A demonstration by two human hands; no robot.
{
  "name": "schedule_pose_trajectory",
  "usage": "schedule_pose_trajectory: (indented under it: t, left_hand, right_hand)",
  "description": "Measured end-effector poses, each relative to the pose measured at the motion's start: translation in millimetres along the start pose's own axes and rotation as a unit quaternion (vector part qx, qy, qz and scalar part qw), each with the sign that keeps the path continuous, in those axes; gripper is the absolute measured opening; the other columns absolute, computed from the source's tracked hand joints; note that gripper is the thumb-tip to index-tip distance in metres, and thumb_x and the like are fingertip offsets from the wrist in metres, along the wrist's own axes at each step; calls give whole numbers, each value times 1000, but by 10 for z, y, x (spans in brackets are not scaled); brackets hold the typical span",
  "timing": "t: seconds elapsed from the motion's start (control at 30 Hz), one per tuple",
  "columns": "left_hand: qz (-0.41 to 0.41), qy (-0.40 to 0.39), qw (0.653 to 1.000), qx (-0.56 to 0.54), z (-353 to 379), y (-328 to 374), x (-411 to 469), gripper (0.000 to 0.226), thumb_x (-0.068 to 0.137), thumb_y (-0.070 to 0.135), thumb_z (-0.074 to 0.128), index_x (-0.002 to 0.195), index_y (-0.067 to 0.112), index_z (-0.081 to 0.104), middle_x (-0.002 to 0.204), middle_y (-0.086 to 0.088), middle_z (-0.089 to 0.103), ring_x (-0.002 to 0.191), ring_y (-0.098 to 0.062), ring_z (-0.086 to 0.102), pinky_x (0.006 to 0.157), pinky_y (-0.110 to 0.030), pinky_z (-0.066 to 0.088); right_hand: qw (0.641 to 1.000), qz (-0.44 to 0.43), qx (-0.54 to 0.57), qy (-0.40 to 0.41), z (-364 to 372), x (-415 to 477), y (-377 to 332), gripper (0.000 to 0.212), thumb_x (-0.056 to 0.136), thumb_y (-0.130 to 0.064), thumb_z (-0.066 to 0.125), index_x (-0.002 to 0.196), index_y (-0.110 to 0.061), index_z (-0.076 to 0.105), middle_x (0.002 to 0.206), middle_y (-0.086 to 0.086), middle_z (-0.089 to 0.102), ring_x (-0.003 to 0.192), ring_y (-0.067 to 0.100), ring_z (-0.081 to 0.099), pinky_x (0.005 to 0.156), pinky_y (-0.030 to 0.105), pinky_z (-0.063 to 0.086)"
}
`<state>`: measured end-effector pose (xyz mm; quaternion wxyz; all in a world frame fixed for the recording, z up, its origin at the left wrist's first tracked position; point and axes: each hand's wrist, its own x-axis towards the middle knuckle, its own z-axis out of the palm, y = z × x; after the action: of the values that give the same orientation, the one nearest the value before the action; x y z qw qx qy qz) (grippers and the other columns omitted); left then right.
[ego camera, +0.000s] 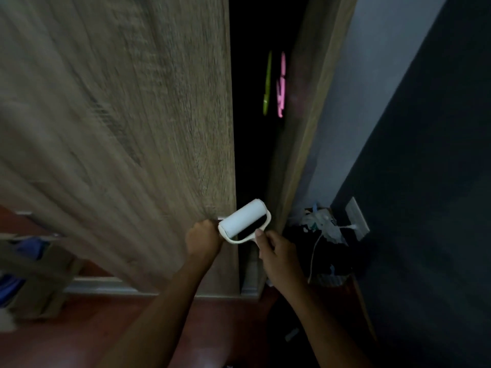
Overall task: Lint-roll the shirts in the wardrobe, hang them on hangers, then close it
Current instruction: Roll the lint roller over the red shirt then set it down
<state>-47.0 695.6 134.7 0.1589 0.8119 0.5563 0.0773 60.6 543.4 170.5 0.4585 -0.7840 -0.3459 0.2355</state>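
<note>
A wood-grain wardrobe door (127, 123) fills the left half of the view, blurred by motion. My left hand (203, 239) is closed on the metal handle (221, 217) at the door's lower right edge. My right hand (279, 257) grips the handle of a white lint roller (244, 220), held in front of the dark gap of the wardrobe. Inside the gap a green hanger (267, 83) and a pink hanger (281, 86) hang in the dark. No shirts show in the dark interior.
The wardrobe's right side panel (313, 110) borders the gap. Right of it stand a pale wall and a dark wall with a socket (357, 219) and a white cable. A cluttered basket (322, 245) sits below. Wooden shelving (34, 261) is at lower left, above a reddish floor.
</note>
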Motion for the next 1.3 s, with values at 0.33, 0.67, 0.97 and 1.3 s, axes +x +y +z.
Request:
schedule_pose_trajectory:
  t: [0.33, 0.67, 0.97, 1.3]
  left_hand:
    - [-120, 235, 963, -45, -464, -799, 64, 29, 87, 30, 65, 102, 6, 64, 102, -20, 64, 95, -38, 57, 76, -45, 48]
    - [20, 499, 861, -95, -2139, -1156, 365, 90, 88, 54, 68, 154, 9, 26, 158, -19, 25, 148, -31, 25, 118, -47, 30]
    - [15, 440, 887, -139, -2495, -1833, 814, 89, 91, 41, 66, 159, 16, 15, 164, -20, 14, 152, -30, 17, 119, -36, 21]
    - [16, 442, 885, -146, -2732, -2414, 982, 88, 92, 35, 67, 159, 13, 14, 165, -20, 10, 153, -30, 13, 121, -35, 18]
  right_hand:
    - [996, -76, 14, -52, 358, 296, -334, 34, 100, -42, 52, 72, -23, 48, 60, -7, 51, 58, 5, 50, 61, 32, 39]
    - [977, -161, 16, -142, 1094, 564, -836, 14, 95, -28, 64, 103, -17, 64, 84, -4, 66, 76, 14, 62, 65, 21, 41]
    - [965, -208, 71, -143, 1622, 748, -1522, 17, 100, -42, 48, 100, -31, 61, 77, -23, 63, 63, 4, 59, 63, 26, 50]
    - [958, -233, 109, -129, 2234, 840, -2024, 31, 95, -58, 44, 93, -30, 59, 71, -15, 61, 61, 10, 58, 64, 43, 55]
